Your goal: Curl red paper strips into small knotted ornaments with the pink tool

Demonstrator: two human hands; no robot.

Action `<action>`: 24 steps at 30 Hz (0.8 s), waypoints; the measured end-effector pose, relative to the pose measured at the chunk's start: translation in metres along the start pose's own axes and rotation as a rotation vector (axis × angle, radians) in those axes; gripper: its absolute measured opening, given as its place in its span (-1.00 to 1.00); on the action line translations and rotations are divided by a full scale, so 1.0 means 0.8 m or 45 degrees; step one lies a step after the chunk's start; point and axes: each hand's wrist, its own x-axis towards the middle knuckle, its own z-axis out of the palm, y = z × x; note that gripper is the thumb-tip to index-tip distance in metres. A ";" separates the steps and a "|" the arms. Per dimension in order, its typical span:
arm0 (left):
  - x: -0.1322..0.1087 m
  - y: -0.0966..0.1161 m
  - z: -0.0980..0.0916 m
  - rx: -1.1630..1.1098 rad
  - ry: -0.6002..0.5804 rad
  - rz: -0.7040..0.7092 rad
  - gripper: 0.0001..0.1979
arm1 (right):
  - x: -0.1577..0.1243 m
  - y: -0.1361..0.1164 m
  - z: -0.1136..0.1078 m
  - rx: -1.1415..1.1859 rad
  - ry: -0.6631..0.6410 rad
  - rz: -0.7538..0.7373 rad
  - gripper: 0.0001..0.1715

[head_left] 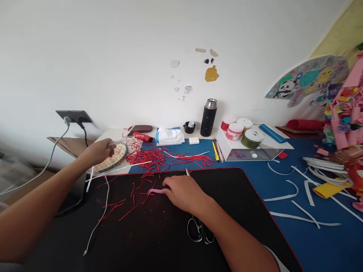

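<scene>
Nearest: scissors (200, 229) lying on the black mat (159, 241), partly under the right forearm. Just beyond, the right hand (184, 192) rests palm-down on the mat. Its fingers are curled low, tips on the end of a pink strip (154, 191) that lies flat; can't tell whether they pinch it or only press. A thin metal tip (187, 172) pokes out past the knuckles.

Further left, the left hand (99, 151) is stretched out over a woven tray (113, 161) at the mat's far corner, fingers closed narrow on a small pale piece (115, 142).

Red strips (161, 158) are heaped between the hands and scattered across the mat.

At the back of the blue tabletop (312, 234), by the wall: a black flask (209, 117), with lidded jars (241, 130) just to its right.
</scene>
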 end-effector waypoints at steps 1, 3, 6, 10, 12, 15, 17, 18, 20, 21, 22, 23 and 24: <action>-0.005 0.005 -0.008 0.037 0.036 -0.029 -0.63 | 0.000 0.000 0.000 -0.012 -0.005 -0.004 -0.73; -0.016 0.019 -0.020 0.111 0.098 -0.037 -0.56 | -0.001 0.000 0.001 -0.024 -0.014 -0.003 -0.72; -0.033 0.042 -0.023 0.196 0.049 0.068 -0.52 | -0.001 -0.001 0.001 -0.022 -0.015 -0.002 -0.72; -0.049 0.061 0.003 0.330 -0.104 0.148 -0.64 | -0.001 -0.001 0.001 -0.024 -0.016 -0.013 -0.72; -0.054 0.063 0.020 0.393 -0.176 0.128 -0.70 | -0.001 -0.001 0.001 -0.028 -0.018 -0.015 -0.72; -0.055 0.062 0.041 0.446 -0.253 0.101 -0.68 | -0.001 -0.001 0.001 -0.033 -0.024 -0.009 -0.72; -0.055 0.062 0.047 0.453 -0.269 0.092 -0.66 | -0.001 0.000 0.003 -0.035 -0.021 -0.008 -0.71; -0.055 0.061 0.048 0.448 -0.268 0.095 -0.66 | -0.001 0.000 0.004 -0.037 -0.014 -0.010 -0.71; -0.054 0.061 0.044 0.416 -0.247 0.118 -0.70 | 0.000 0.001 0.006 -0.045 -0.002 -0.021 -0.71; -0.054 0.061 0.039 0.388 -0.228 0.134 -0.72 | 0.000 0.002 0.006 -0.051 0.005 -0.027 -0.70; -0.053 0.061 0.032 0.352 -0.203 0.149 -0.72 | 0.000 0.002 0.007 -0.056 0.010 -0.035 -0.70; -0.053 0.061 0.023 0.309 -0.172 0.158 -0.71 | 0.000 0.002 0.007 -0.063 0.012 -0.042 -0.69; -0.053 0.061 0.013 0.260 -0.139 0.165 -0.68 | 0.000 0.002 0.008 -0.069 0.014 -0.049 -0.69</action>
